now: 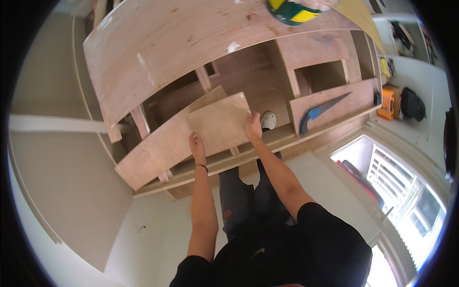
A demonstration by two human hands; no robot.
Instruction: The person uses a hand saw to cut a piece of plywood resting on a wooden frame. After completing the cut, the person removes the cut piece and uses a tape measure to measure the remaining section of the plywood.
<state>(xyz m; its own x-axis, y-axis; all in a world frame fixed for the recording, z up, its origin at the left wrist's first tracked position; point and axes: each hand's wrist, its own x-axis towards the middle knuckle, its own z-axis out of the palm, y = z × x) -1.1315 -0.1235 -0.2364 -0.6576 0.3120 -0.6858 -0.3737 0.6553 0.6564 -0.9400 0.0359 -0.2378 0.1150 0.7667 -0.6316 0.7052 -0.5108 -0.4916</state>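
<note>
Between my hands I hold a small rectangular plywood board (222, 123), light brown and roughly flat. My right hand (254, 127) grips its right edge. At its left edge, near the lower corner, the fingers of my left hand (197, 149) are curled against it. A longer plywood board (152, 154) lies under and to the left of the small one, resting across a wooden frame (248, 155). To my right, a handsaw with a blue handle (313, 113) lies on another plywood panel (361, 98).
A large plywood sheet (177, 48) covers the far side. On it stands a green and yellow bucket (291, 12). Open compartments (320, 76) lie between the frame's dividers. An orange case (388, 103) and a black bag (413, 104) sit at right, near a window (397, 177).
</note>
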